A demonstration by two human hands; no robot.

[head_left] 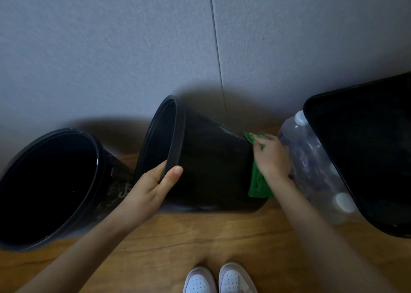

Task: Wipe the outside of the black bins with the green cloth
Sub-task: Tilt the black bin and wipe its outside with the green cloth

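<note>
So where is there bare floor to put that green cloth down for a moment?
Bare wooden floor lies in front of the tipped middle bin, as far as the shoes. Along the wall it is crowded: left bin, middle bin, bag of bottles and right bin sit packed close together.

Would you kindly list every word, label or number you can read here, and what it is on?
No text is readable.
Pale marks on the left bin: too blurred to read.
No lettering shows on the tilted bin, green cloth or clear bottles.
</note>
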